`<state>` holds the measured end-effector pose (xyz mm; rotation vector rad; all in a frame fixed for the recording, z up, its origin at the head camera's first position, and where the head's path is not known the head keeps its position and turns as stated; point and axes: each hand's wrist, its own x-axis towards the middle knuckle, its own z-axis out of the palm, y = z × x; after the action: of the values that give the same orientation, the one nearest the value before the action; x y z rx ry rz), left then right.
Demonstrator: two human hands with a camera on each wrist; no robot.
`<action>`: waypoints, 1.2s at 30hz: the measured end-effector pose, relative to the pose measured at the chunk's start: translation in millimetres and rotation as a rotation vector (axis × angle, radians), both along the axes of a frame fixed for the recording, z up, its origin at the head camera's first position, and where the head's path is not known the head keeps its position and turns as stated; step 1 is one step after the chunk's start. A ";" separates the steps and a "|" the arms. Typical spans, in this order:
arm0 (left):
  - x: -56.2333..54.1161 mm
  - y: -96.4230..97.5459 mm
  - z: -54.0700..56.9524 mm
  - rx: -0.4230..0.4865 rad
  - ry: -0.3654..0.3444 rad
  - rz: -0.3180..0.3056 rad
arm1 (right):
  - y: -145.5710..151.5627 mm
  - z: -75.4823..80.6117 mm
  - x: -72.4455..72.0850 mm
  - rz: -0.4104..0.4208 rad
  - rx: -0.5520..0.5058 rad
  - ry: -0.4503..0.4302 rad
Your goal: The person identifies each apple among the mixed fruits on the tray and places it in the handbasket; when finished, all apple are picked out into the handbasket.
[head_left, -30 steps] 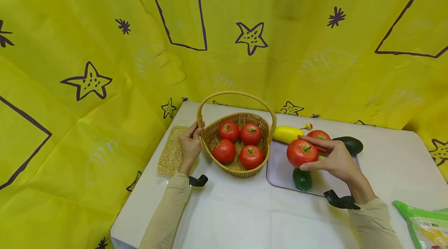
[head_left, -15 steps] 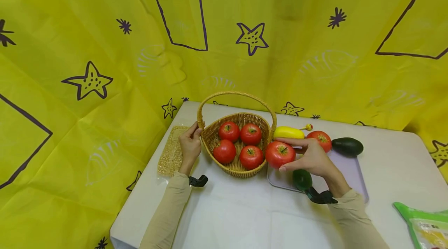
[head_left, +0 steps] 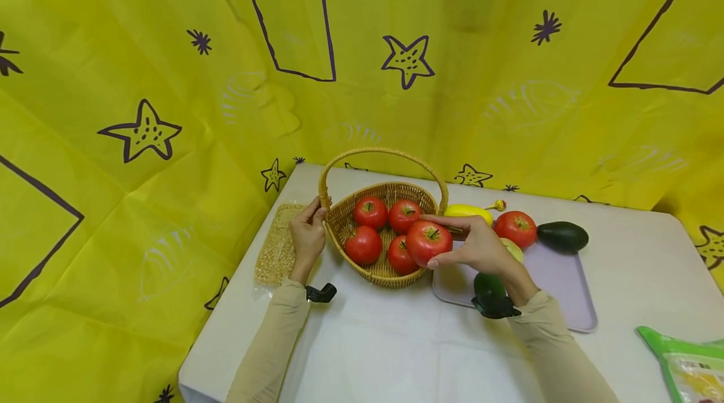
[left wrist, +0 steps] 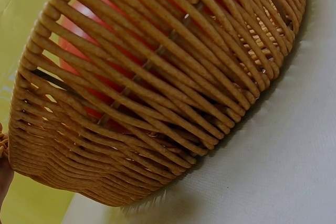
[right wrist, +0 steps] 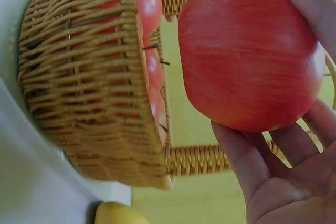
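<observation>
A wicker basket [head_left: 376, 274] with a tall handle stands on the white table and holds several red apples [head_left: 363, 246]. My left hand [head_left: 308, 236] grips its left side where the handle meets the rim. In my right hand [head_left: 481, 249] is another red apple [head_left: 428, 242], pinched between thumb and fingers over the basket's right rim. It hides part of an apple inside. The right wrist view shows this apple [right wrist: 252, 56] beside the basket [right wrist: 89, 82], apart from it. In the left wrist view the basket's wall [left wrist: 157, 77] fills most of the frame.
Right of the basket lies a lilac tray [head_left: 571, 293] with a dark green fruit [head_left: 489, 288] and a pale round fruit [head_left: 513, 249]. Behind are a yellow fruit [head_left: 468, 211], a red apple [head_left: 516, 229] and a dark green fruit [head_left: 562, 237]. A bag of yellow grains [head_left: 274, 252] lies left.
My right hand has carried the apple leftward from above the tray to over the basket's right rim. The left hand and the basket have stayed in place.
</observation>
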<state>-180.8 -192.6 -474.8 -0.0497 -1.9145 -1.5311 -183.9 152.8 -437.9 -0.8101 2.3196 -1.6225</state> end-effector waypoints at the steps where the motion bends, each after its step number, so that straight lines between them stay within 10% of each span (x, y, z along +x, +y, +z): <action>1: -0.2 0.0 0.1 -0.001 0.001 0.000 | -2.5 -0.5 -0.7 0.004 -0.002 -0.009; 36: -0.7 -1.5 0.5 0.012 -0.025 0.006 | -106.7 9.6 -47.0 0.028 0.021 -0.101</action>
<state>-181.5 -194.1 -474.3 -0.0191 -1.9234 -1.5460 -230.9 46.2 -428.3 -0.7348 2.2424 -1.5872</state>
